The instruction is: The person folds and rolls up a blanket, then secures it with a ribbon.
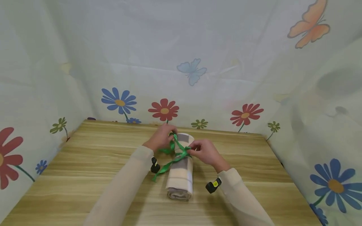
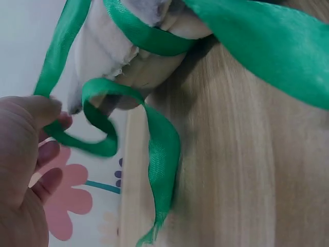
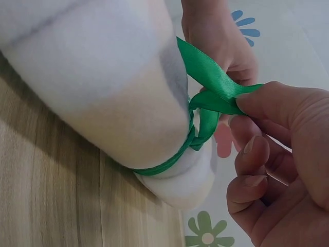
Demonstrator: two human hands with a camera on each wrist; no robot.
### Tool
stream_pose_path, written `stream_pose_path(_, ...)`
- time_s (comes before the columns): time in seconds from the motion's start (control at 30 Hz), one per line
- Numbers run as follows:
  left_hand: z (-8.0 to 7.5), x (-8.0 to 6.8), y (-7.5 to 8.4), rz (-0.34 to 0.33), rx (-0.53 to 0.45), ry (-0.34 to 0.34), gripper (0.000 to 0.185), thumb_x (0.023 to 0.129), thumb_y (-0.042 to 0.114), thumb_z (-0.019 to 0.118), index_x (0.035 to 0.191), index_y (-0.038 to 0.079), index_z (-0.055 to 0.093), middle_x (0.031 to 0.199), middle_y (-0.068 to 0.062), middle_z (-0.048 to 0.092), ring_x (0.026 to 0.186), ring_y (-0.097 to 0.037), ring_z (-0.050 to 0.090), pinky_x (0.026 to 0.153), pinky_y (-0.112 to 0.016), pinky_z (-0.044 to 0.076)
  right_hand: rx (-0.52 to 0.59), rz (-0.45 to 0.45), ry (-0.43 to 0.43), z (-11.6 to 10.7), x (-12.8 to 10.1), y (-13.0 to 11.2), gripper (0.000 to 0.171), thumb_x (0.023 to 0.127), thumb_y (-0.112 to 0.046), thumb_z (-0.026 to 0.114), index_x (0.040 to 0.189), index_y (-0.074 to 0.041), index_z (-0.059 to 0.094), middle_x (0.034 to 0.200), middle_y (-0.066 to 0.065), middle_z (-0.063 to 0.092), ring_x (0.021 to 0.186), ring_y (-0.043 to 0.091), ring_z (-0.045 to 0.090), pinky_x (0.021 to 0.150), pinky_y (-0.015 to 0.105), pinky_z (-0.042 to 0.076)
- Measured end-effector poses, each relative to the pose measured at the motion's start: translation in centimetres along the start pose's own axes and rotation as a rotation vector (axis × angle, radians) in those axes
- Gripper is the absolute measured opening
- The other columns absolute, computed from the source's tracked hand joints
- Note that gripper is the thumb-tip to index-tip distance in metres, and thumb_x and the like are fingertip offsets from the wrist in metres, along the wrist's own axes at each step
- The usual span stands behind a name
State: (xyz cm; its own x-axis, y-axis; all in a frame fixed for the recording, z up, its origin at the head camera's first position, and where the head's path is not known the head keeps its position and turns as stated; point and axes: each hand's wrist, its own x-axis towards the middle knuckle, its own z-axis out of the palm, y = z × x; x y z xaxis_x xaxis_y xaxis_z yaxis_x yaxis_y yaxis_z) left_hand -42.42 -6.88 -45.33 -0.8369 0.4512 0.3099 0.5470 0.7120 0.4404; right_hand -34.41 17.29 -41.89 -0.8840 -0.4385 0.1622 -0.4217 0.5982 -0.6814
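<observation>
While the rolled towel (image 1: 181,166) lies on the worktop (image 1: 85,175), both the left hand (image 1: 161,138) and right hand (image 1: 205,152) have fingers pinched on the green ribbon (image 1: 172,153) around it.

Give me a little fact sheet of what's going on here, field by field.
Surface: wooden table
Main item: rolled checked blanket, lying on the table
Ribbon: green ribbon, wrapped around the roll, one tail trailing onto the table
Left hand: pinches a ribbon loop
Right hand: pinches the ribbon atop the roll
Backdrop: flower and butterfly cloth
</observation>
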Motion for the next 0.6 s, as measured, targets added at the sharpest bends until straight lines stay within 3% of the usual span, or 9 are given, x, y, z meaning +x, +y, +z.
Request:
stream_pose_path(0.1,-0.1,-0.5,-0.3,-0.084,-0.123,-0.007,0.020,0.101,0.006,0.060,0.120,0.010,0.067,0.116,-0.008,0.070,0.113,-0.026,0.063,0.103,-0.044,0.050,0.005,-0.006,-0.001,0.1,0.0,0.1,0.003,0.092,-0.016,0.077,0.091,-0.013,0.079,0.083,-0.001,0.072,0.068,0.012,0.055,0.060,0.024,0.045)
stream_pose_path(0.23,0.0,-1.0,-1.1,-0.205,-0.267,-0.060,0.041,0.104,0.014,0.057,0.143,0.005,0.051,0.127,-0.014,0.065,0.119,-0.029,0.063,0.103,-0.046,0.052,0.005,-0.012,-0.001,0.1,0.1,0.2,0.004,0.092,-0.015,0.077,0.093,-0.012,0.079,0.083,0.000,0.072,0.069,0.015,0.056,0.060,0.023,0.045)
stream_pose_path(0.33,0.3,-1.8,-2.0,-0.275,-0.335,-0.113,0.055,0.104,0.024,0.059,0.152,0.004,0.041,0.135,-0.016,0.062,0.124,-0.032,0.061,0.103,-0.048,0.052,0.003,-0.016,-0.003,0.1,0.2,0.3,0.005,0.092,-0.015,0.077,0.093,-0.011,0.079,0.083,0.000,0.072,0.069,0.015,0.056,0.060,0.023,0.044)
stream_pose_path(0.5,0.1,-3.3,-2.9,-0.311,-0.368,-0.189,0.064,0.103,0.038,0.061,0.153,0.003,0.041,0.145,-0.019,0.056,0.132,-0.035,0.056,0.108,-0.050,0.049,0.010,-0.017,-0.011,0.2,0.1,0.4,0.004,0.092,-0.015,0.077,0.093,-0.012,0.079,0.083,0.000,0.072,0.069,0.016,0.056,0.060,0.023,0.044)
stream_pose_path(0.6,-0.8,-4.0,-2.8,-0.301,-0.315,-0.218,0.055,0.102,0.032,0.064,0.145,0.000,0.051,0.139,-0.019,0.060,0.127,-0.034,0.059,0.106,-0.050,0.050,0.011,-0.016,-0.014,0.2,0.1,0.4,0.004,0.093,-0.016,0.076,0.093,-0.012,0.079,0.084,0.000,0.072,0.070,0.017,0.056,0.061,0.023,0.045)
